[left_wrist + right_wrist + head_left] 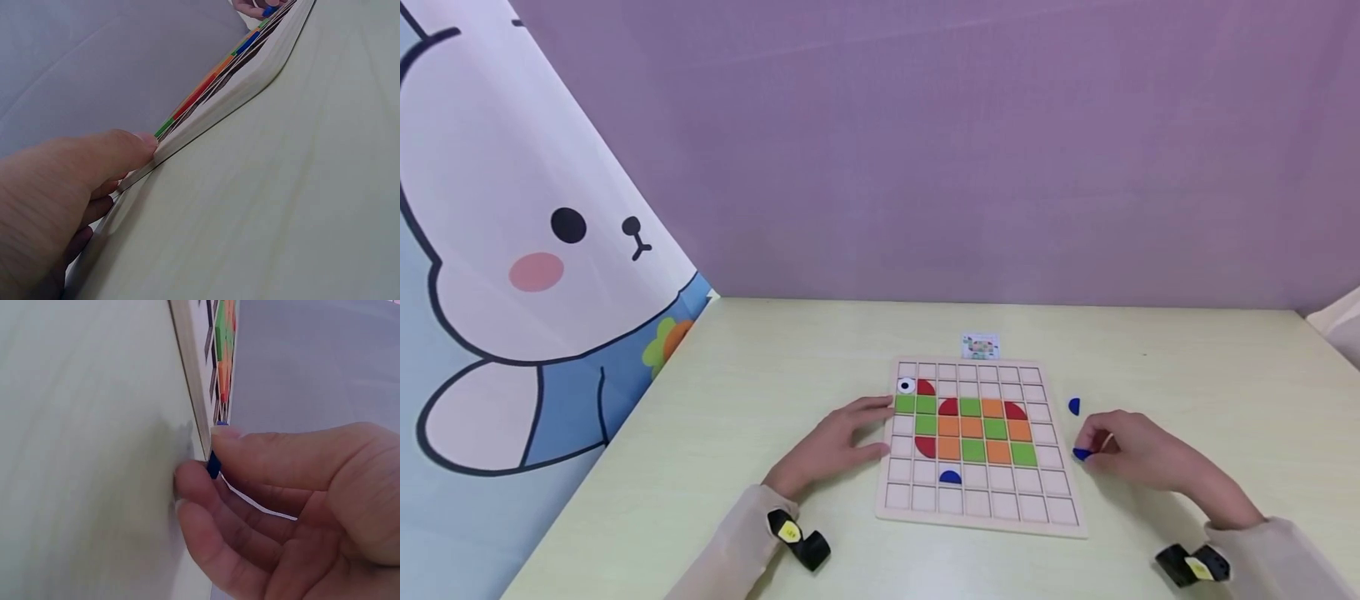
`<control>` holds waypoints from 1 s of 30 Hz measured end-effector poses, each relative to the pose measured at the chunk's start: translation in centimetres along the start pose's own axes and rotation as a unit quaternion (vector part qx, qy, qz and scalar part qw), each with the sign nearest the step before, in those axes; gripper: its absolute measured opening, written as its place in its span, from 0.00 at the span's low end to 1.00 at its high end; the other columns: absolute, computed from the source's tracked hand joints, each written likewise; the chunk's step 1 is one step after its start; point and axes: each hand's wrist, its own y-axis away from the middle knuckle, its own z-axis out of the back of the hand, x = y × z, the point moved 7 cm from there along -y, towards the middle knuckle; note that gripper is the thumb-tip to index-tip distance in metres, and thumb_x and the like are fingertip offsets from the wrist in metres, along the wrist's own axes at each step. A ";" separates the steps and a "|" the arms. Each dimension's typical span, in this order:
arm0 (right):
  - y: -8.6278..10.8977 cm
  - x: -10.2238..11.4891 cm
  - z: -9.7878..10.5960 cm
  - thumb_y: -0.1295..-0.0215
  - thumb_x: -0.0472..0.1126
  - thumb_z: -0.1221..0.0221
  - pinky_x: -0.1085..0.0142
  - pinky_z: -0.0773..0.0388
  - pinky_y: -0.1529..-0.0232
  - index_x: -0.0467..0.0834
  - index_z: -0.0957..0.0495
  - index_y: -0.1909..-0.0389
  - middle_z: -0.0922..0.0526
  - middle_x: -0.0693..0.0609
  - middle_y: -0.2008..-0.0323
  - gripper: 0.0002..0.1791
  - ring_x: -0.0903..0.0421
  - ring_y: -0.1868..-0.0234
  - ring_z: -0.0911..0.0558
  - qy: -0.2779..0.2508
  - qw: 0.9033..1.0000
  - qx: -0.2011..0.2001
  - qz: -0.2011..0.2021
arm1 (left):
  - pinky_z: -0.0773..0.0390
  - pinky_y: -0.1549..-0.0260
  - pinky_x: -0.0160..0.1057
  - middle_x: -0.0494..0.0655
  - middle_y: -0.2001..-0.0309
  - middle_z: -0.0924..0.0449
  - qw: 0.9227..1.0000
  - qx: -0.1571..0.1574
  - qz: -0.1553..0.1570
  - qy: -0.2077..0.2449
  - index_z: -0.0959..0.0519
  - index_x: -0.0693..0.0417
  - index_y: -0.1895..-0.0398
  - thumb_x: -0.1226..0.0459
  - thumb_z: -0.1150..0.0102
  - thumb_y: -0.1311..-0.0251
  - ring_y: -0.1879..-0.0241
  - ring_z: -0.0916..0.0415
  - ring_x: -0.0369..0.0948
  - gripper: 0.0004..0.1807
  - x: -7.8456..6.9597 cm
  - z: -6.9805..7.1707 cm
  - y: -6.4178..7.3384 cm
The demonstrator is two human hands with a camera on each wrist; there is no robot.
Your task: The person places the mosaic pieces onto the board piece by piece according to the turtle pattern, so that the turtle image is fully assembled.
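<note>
A wooden grid board lies on the table. On it, green, orange and red pieces form an animal-like shape, with a round eye piece at the upper left. One blue half-circle sits in a cell below the shape. My left hand touches the board's left edge, thumb and fingers fairly straight; the left wrist view shows the thumb at the rim. Just off the board's right edge, my right hand pinches a small blue half-circle piece between thumb and fingertips.
Another blue half-circle lies on the table right of the board, beyond the right hand. A small printed picture card lies at the board's far edge. A purple cloth hangs behind the table, and a cartoon-printed cloth covers the left side.
</note>
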 end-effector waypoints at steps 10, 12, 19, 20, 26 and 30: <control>-0.5 0.8 -0.4 0.37 0.32 0.44 0.73 0.32 0.76 0.41 0.23 0.64 0.24 0.54 0.72 0.03 0.63 0.73 0.31 -0.030 0.999 0.013 0.008 | 0.38 0.33 0.52 0.45 0.30 0.38 1.000 0.003 0.004 0.000 0.30 0.50 0.34 0.56 0.40 0.39 0.29 0.42 0.48 0.29 0.2 -0.1 -0.1; -0.6 1.1 -0.4 0.35 0.32 0.46 0.73 0.32 0.77 0.40 0.23 0.63 0.25 0.54 0.72 0.04 0.65 0.75 0.31 -0.038 0.999 0.014 0.017 | 0.38 0.33 0.52 0.45 0.30 0.38 1.000 0.002 0.005 0.000 0.30 0.50 0.34 0.57 0.39 0.39 0.29 0.42 0.48 0.29 0.2 -0.1 -0.1; -0.7 1.9 -0.4 0.35 0.31 0.46 0.73 0.31 0.77 0.39 0.22 0.64 0.25 0.53 0.74 0.05 0.66 0.76 0.31 -0.061 0.997 0.019 0.037 | 0.38 0.33 0.51 0.45 0.30 0.37 1.000 0.000 0.000 -0.005 0.30 0.50 0.35 0.57 0.39 0.39 0.30 0.42 0.48 0.28 0.3 -0.2 -0.1; -0.7 2.0 -0.5 0.36 0.31 0.46 0.73 0.30 0.76 0.39 0.22 0.64 0.24 0.54 0.74 0.05 0.66 0.75 0.30 -0.063 0.997 0.020 0.036 | 0.38 0.33 0.51 0.45 0.30 0.37 1.000 0.000 0.001 -0.005 0.30 0.50 0.35 0.57 0.39 0.39 0.30 0.42 0.48 0.28 0.4 -0.2 -0.1; -0.8 2.4 -0.9 0.38 0.32 0.42 0.73 0.29 0.74 0.41 0.22 0.66 0.21 0.54 0.71 0.03 0.62 0.71 0.28 -0.058 0.998 0.015 0.024 | 0.38 0.33 0.51 0.45 0.30 0.38 1.000 -0.001 -0.001 -0.004 0.30 0.50 0.35 0.57 0.39 0.39 0.29 0.42 0.48 0.28 0.3 -0.2 -0.2; -0.9 2.7 -1.1 0.39 0.33 0.40 0.73 0.31 0.74 0.42 0.20 0.67 0.22 0.55 0.71 0.03 0.59 0.69 0.29 -0.043 0.999 0.003 0.010 | 0.38 0.33 0.51 0.46 0.30 0.37 1.000 -0.002 -0.005 -0.008 0.30 0.50 0.35 0.57 0.39 0.39 0.30 0.42 0.48 0.28 0.3 -0.2 -0.2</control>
